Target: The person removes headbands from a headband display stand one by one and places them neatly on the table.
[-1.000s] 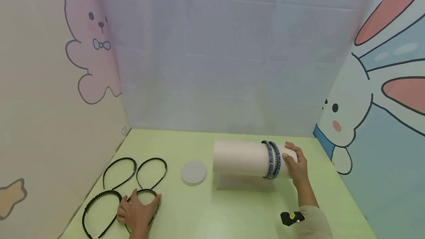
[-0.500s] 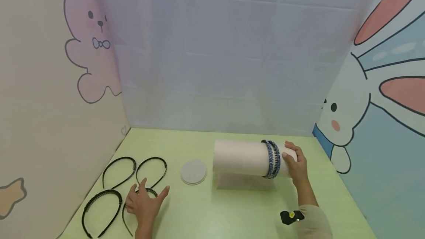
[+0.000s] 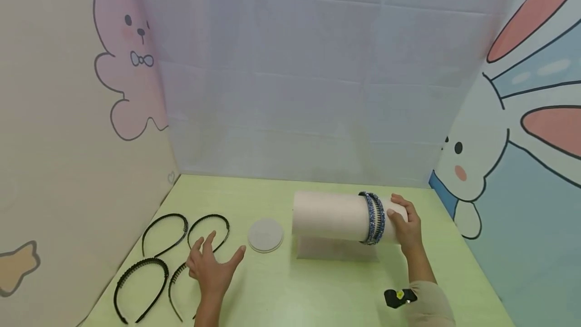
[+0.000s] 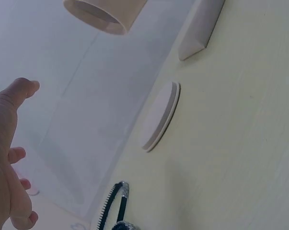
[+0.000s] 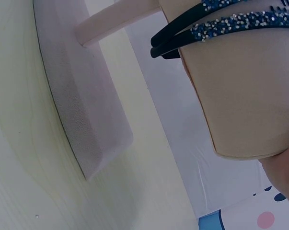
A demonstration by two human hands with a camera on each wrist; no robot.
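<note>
My left hand (image 3: pixel 213 271), fingers spread and holding nothing, is over a black toothed headband (image 3: pixel 172 282), hiding part of it. In the left wrist view the thumb and fingertips of that hand (image 4: pixel 3 153) stick out with nothing between them. On the right, my right hand (image 3: pixel 409 228) grips the right end of a pale horizontal cylinder (image 3: pixel 329 216), thumb in front and fingers over the top. Two headbands set with blue stones (image 3: pixel 375 218) sit side by side round the cylinder near that hand. Their black ends (image 5: pixel 175 43) poke out below it in the right wrist view.
The cylinder stands on a post (image 5: pixel 118 21) over a flat pale base (image 3: pixel 336 249). More black headbands lie at left: one in front (image 3: pixel 141 261), two behind, one (image 3: pixel 156 220) left of the other (image 3: pixel 213 216). A white round disc (image 3: pixel 265 235) lies mid-table.
My left hand has drawn away from the front headband, moving right and a little further back, with its fingers spreading wider. The right hand stays on the cylinder's end.
</note>
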